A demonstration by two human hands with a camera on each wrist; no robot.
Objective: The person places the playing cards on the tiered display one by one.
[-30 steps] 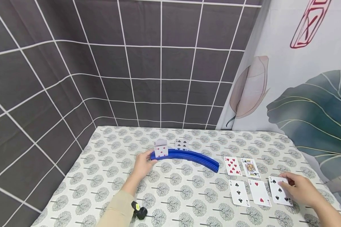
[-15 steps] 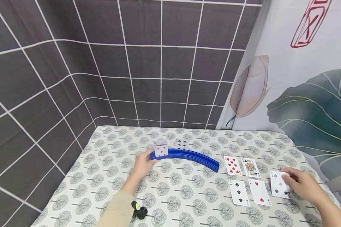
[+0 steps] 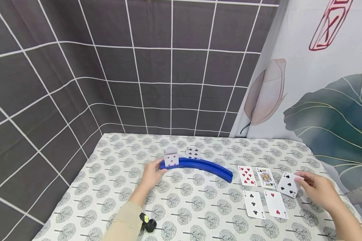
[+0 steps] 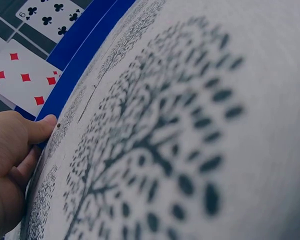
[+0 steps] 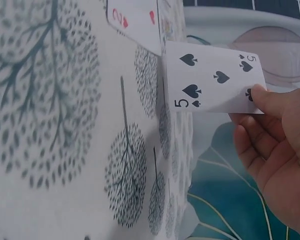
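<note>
My right hand (image 3: 318, 191) pinches the five of spades (image 5: 215, 77) by one edge, thumb on its face, the card tilted and lifted off the cloth. At the left end of a curved blue card holder (image 3: 208, 167), my left hand (image 3: 152, 174) grips the end, its thumb (image 4: 42, 130) on the near side. In the holder's left part stands the five of diamonds (image 4: 25, 75), another card partly hidden behind it. The six of clubs (image 4: 50, 17) stands a little farther right in the holder.
Face up on the cloth lie a red hearts card (image 3: 246, 176), the king of clubs (image 3: 266, 178), the three of clubs (image 3: 253, 205) and the two of hearts (image 3: 276, 204). A dark tiled curtain (image 3: 187, 80) hangs behind the table.
My right hand has picked the five of spades up off the cloth, raised it slightly away from me and turned it. The left hand and the holder stay put.
</note>
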